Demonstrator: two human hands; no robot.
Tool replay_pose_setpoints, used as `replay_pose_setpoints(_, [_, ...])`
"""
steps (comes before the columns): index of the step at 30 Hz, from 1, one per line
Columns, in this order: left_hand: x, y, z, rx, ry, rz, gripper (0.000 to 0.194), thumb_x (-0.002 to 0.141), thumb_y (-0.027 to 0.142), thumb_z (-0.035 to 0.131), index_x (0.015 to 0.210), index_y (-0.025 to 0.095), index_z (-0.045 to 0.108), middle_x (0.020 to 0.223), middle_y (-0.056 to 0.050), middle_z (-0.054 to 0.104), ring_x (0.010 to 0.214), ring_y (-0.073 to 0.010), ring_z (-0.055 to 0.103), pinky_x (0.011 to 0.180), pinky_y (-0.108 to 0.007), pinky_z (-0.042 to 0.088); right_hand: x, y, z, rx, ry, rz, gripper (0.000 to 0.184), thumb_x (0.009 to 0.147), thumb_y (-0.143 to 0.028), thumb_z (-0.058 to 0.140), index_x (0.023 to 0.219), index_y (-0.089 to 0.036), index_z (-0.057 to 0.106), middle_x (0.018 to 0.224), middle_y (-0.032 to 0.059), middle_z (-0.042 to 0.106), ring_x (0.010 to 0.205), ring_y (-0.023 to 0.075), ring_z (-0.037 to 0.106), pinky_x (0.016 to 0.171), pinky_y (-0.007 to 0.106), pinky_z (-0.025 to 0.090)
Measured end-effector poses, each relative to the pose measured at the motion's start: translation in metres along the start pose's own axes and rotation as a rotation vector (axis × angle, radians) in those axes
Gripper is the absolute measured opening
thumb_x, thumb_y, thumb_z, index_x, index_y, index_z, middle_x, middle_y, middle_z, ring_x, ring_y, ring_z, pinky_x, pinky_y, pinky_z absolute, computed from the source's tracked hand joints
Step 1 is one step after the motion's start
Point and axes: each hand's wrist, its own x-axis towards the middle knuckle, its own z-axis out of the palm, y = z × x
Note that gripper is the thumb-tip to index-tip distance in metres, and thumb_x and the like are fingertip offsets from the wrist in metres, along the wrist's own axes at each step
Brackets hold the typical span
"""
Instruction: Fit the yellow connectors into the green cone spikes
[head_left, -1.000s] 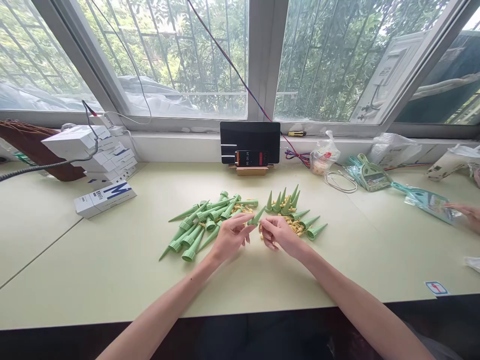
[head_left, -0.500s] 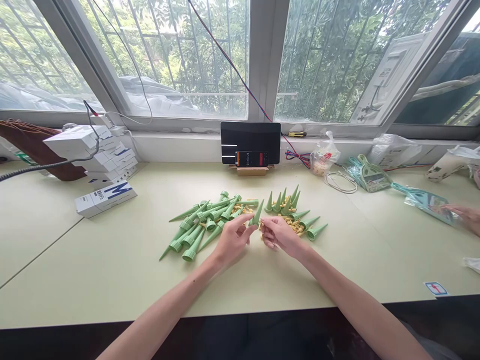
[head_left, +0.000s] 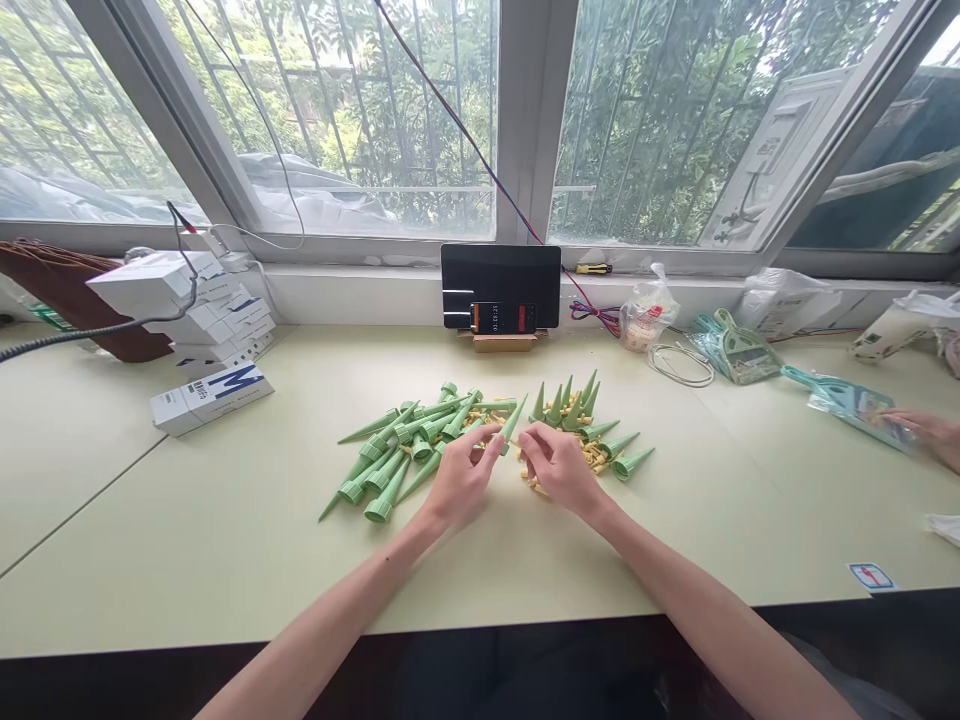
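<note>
Bright, diffuse daylight comes through the windows point(head_left: 330, 120), their panes hazy and nearly washed out at upper left. The tabletop point(head_left: 300, 560) is evenly lit, with only a faint, soft shadow beneath the left hand point(head_left: 463, 475); below its front edge everything falls almost black. White glare streaks the dark screen point(head_left: 501, 270). Wide-angle distortion tilts the outer window frames point(head_left: 169, 110), and the phone's point(head_left: 502, 318) small digits look smeared.

Beyond and beside the right hand point(head_left: 556, 462), about six green cones point(head_left: 556, 408) stand and three lie; the left hand point(head_left: 459, 477) holds one, over a dozen lie leftward; yellow pieces point(head_left: 598, 457) overlap uncountably.
</note>
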Motion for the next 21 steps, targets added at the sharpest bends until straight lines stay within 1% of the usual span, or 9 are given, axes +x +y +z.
replay_pose_setpoints(4, [0.0, -0.001, 0.0, -0.022, -0.012, -0.007, 0.046, 0.091, 0.049, 0.056, 0.114, 0.012, 0.067, 0.055, 0.003, 0.049, 0.045, -0.0093, 0.038, 0.045, -0.022, 0.034, 0.0, 0.004, 0.001, -0.059, -0.013, -0.054, 0.03, 0.099, -0.041, 0.045, 0.081, -0.02, 0.055, 0.068, 0.0002, 0.06, 0.053, 0.0129, 0.054, 0.055, 0.025, 0.043])
replay_pose_setpoints(9, [-0.001, -0.002, 0.0, -0.031, -0.026, -0.011, 0.045, 0.09, 0.049, 0.056, 0.111, 0.01, 0.068, 0.056, 0.002, 0.051, 0.046, -0.0094, 0.042, 0.045, -0.021, 0.035, 0.0, 0.011, 0.002, -0.121, -0.014, -0.086, 0.032, 0.1, -0.037, 0.043, 0.074, -0.02, 0.051, 0.065, -0.0005, 0.057, 0.055, 0.0129, 0.051, 0.057, 0.024, 0.04])
replay_pose_setpoints(12, [-0.001, -0.002, 0.0, -0.025, -0.042, 0.004, 0.042, 0.091, 0.048, 0.056, 0.105, 0.011, 0.069, 0.057, 0.002, 0.051, 0.046, -0.0086, 0.041, 0.045, -0.02, 0.035, -0.001, 0.011, 0.002, -0.132, -0.026, -0.082, 0.034, 0.1, -0.036, 0.043, 0.071, -0.02, 0.049, 0.062, -0.0012, 0.055, 0.052, 0.0124, 0.048, 0.056, 0.025, 0.038])
replay_pose_setpoints(16, [-0.001, 0.0, -0.001, -0.036, -0.058, 0.037, 0.037, 0.092, 0.046, 0.056, 0.097, 0.012, 0.069, 0.056, 0.002, 0.051, 0.046, -0.0076, 0.04, 0.044, -0.019, 0.035, -0.001, 0.009, 0.001, -0.119, -0.046, -0.046, 0.035, 0.099, -0.037, 0.043, 0.069, -0.021, 0.049, 0.06, -0.0009, 0.055, 0.051, 0.013, 0.047, 0.056, 0.026, 0.037])
replay_pose_setpoints(21, [-0.002, 0.0, -0.001, -0.063, -0.061, 0.07, 0.035, 0.091, 0.045, 0.058, 0.094, 0.012, 0.07, 0.055, 0.002, 0.051, 0.045, -0.0077, 0.043, 0.043, -0.019, 0.037, -0.001, 0.007, 0.0, -0.055, -0.05, -0.012, 0.037, 0.098, -0.041, 0.045, 0.067, -0.022, 0.048, 0.057, -0.001, 0.055, 0.049, 0.0135, 0.048, 0.055, 0.026, 0.037])
